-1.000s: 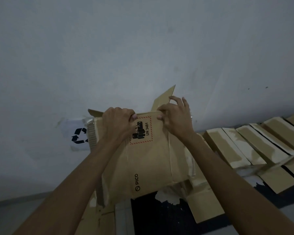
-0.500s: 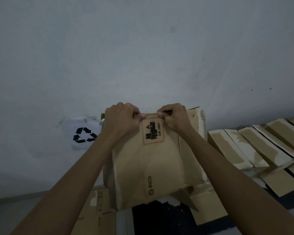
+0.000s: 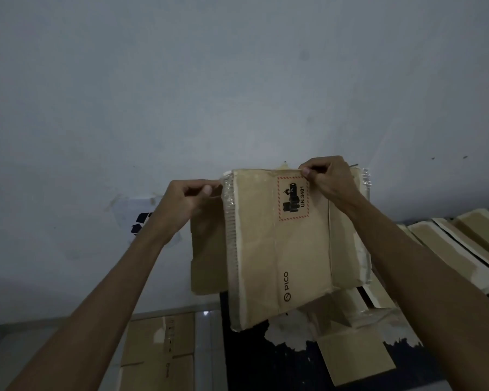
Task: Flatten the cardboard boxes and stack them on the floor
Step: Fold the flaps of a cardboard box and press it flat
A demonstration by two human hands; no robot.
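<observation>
Cardboard fills the middle of the view: a flattened brown box (image 3: 277, 249), printed with a red-bordered UN 3481 battery label (image 3: 293, 198) and the word PICO, is held up in the air in front of a pale wall (image 3: 237, 80). The right hand (image 3: 332, 180) pinches the box's top edge just beside the label, thumb in front and fingers curled over the back. The left hand (image 3: 188, 200) is at the box's upper left corner, fingers curled and thumb tip pressed against them, pinching what looks like a thin strip of clear tape (image 3: 227, 193) at that edge; the exact grip is hard to make out in the dim light. On the floor below lie other flattened cardboard pieces (image 3: 158, 351), and a row of folded flaps (image 3: 446, 249) stretches along the right. A recycling symbol (image 3: 140, 222) shows on the wall behind the left wrist.
</observation>
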